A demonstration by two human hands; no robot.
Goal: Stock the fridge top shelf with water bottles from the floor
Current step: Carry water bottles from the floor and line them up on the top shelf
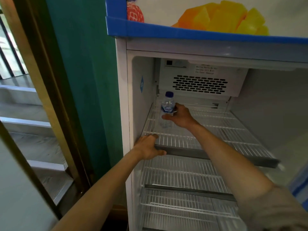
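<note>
A small clear water bottle [167, 108] with a blue cap and blue label stands upright at the back left corner of the fridge's top wire shelf [233, 130]. My right hand [180, 116] reaches deep into the fridge and is wrapped around the bottle's right side. My left hand [148, 146] grips the front left edge of the top shelf, thumb under its grey front rail. No other bottles are in view; the floor is hidden.
The fridge [123, 97] is open, with two more white wire shelves [183, 177] below. A fan vent housing [200, 84] hangs at the back top. A teal wall [86, 80] and a gold-framed glass door [46, 97] lie to the left.
</note>
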